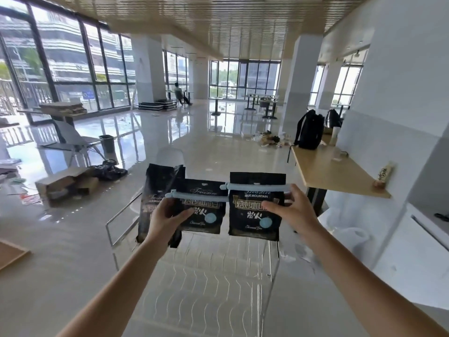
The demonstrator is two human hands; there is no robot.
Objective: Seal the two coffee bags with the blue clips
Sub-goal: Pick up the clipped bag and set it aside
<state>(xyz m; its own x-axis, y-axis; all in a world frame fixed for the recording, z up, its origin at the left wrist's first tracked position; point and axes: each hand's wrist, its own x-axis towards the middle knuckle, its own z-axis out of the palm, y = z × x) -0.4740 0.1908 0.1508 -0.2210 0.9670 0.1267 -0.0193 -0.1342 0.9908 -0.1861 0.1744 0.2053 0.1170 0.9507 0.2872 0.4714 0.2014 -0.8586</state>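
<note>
Glossy pale floor fills a large glass-walled hall; a wooden table at right carries a black backpack, and an open carton lies on the floor at left.

Both arms are stretched forward, each holding up one black coffee bag above a clear acrylic stand.

Left hand: fingers curled round the left bag, thumb pressed on its front face. Left clip, pale blue, lies across the bag's upper part, roughly level. A third black bag stands just behind the left bag, its top unclipped.

Right hand: thumb on the front of the right bag, remaining fingers wrapped over its right edge. Right clip runs across the bag below its top edge, its right end at the fingers.

Clips nearly meet end to end between the bags; the right one sits slightly higher. Bags hang side by side, apart.
</note>
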